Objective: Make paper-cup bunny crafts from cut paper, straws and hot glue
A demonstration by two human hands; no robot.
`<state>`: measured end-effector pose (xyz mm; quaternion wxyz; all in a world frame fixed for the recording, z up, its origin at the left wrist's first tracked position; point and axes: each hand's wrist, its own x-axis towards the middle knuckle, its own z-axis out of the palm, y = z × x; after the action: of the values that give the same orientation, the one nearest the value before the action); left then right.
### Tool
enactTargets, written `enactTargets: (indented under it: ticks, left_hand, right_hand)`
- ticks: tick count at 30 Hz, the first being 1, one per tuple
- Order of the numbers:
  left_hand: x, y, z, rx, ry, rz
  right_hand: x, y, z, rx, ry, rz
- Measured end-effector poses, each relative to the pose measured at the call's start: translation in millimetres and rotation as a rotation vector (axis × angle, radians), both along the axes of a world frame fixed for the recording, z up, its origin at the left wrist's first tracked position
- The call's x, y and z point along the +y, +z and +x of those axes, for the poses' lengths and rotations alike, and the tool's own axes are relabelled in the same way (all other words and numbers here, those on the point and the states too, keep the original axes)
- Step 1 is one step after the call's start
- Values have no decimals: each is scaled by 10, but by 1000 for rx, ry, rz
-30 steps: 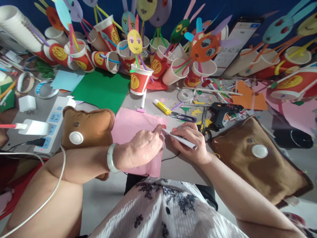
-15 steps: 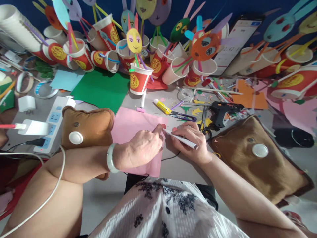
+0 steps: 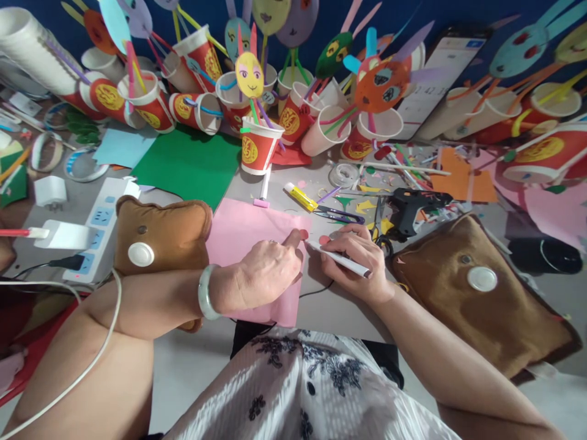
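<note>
My right hand grips a white pen, its tip pointing left toward my left hand. My left hand rests over a sheet of pink paper, fingers curled, with the index fingertip by a small red piece at the paper's right edge. Whether these fingers pinch something is hidden. A second red piece lies beside my right fingertips. Just beyond my hands are a yellow glue tube and small snips.
Paper cups with decorated faces, one a red cup, line the back. A brown cushion and power strip stand left; a black glue gun and another cushion are right. Green paper lies behind.
My right hand and the pen have shifted very slightly to the right, and more of the red piece near its fingertips shows. My left hand stays almost in place.
</note>
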<state>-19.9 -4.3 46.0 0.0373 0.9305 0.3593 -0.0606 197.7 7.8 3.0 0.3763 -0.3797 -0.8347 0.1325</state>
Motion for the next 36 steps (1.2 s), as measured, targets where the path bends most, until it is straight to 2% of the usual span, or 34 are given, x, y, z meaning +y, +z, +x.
enactTargets:
  ticks: [10, 14, 21, 25, 31, 36]
  left_hand:
    - [-3, 27, 7, 18, 17, -36]
    - [-16, -1, -4, -2, 14, -18]
    - [-17, -52, -17, -10, 3, -8]
    - [-5, 25, -17, 21, -16, -38]
    - [30, 179, 0, 52, -2, -76]
    - [61, 128, 19, 34, 39, -141]
  right_hand:
    - [-5, -19, 7, 23, -43, 60]
    - [-12, -26, 13, 19, -79, 60]
    - [-6, -13, -1, 16, -49, 53]
    - [-24, -20, 46, 59, -136, 151]
    - [-12, -149, 106, 180, -379, 228]
    - [25, -226, 94, 279, -454, 196]
